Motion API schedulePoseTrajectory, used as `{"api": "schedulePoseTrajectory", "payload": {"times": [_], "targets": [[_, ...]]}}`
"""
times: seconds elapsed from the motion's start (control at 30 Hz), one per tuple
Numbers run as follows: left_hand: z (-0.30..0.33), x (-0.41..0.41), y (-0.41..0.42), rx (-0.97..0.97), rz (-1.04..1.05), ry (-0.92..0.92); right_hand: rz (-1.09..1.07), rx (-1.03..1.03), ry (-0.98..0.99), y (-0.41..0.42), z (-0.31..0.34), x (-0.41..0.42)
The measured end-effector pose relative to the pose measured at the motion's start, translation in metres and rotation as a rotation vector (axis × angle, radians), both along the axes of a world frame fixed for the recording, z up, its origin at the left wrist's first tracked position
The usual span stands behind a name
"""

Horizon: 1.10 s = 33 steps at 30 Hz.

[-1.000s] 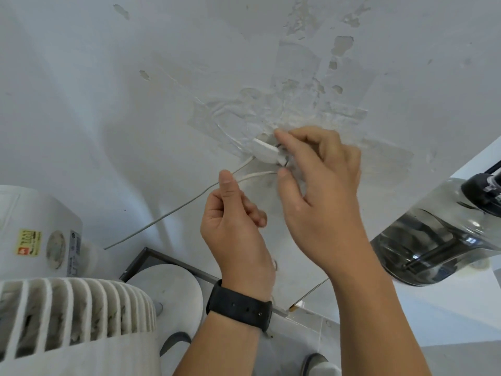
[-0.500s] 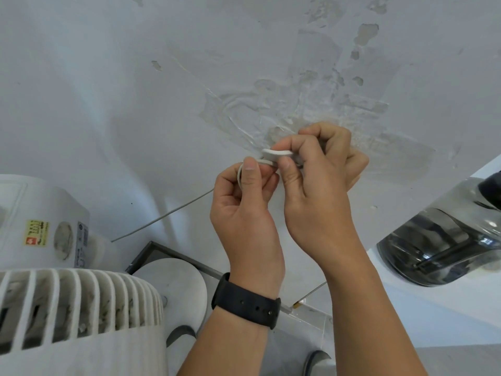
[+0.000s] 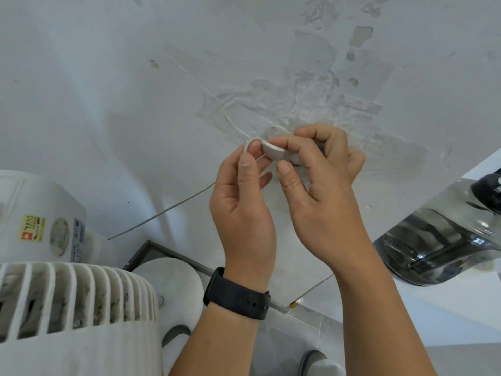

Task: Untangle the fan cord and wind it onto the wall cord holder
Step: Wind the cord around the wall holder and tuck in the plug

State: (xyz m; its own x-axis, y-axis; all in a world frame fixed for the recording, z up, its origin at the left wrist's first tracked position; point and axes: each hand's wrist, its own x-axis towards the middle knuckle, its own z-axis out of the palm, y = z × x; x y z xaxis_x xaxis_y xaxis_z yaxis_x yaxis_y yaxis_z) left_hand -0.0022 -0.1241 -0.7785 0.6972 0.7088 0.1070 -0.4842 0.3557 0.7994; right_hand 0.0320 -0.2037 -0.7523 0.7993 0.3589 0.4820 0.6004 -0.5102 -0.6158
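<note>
A thin white fan cord point(image 3: 162, 213) runs from the fan at the lower left up to my hands. My left hand point(image 3: 244, 202), with a black watch at the wrist, pinches the cord where it bends into a small loop point(image 3: 250, 141) over my fingertip. My right hand point(image 3: 317, 185) grips the white wall cord holder point(image 3: 273, 151) between thumb and forefinger, against the peeling white wall. Most of the holder is hidden behind my right fingers. The white fan point(image 3: 67, 308) shows its ribbed grille at the lower left.
A clear dark-tinted water jug point(image 3: 439, 237) with a black cap lies at the right. The fan's round white base point(image 3: 170, 283) stands beside a dark metal frame point(image 3: 151, 248) below my hands. The wall point(image 3: 325, 77) has flaking paint and tape residue.
My left hand has come up from below to meet the right one, bringing the cord into a loop at the holder. My right hand stays on the holder.
</note>
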Motion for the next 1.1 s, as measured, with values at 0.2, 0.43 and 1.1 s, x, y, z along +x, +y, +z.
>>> {"api": "schedulePoseTrajectory", "payload": {"times": [0.2,0.43,1.1], "targets": [[-0.004,-0.003,-0.001,0.565,0.129,0.026,0.074,0.051,-0.054,-0.013,0.008,-0.001],[-0.005,-0.002,-0.007,0.782,0.172,0.044,0.078,0.209,-0.062,-0.038,0.012,-0.002],[-0.002,-0.002,-0.01,0.869,0.226,0.144,-0.193,0.216,-0.233,-0.027,0.005,0.001]]}}
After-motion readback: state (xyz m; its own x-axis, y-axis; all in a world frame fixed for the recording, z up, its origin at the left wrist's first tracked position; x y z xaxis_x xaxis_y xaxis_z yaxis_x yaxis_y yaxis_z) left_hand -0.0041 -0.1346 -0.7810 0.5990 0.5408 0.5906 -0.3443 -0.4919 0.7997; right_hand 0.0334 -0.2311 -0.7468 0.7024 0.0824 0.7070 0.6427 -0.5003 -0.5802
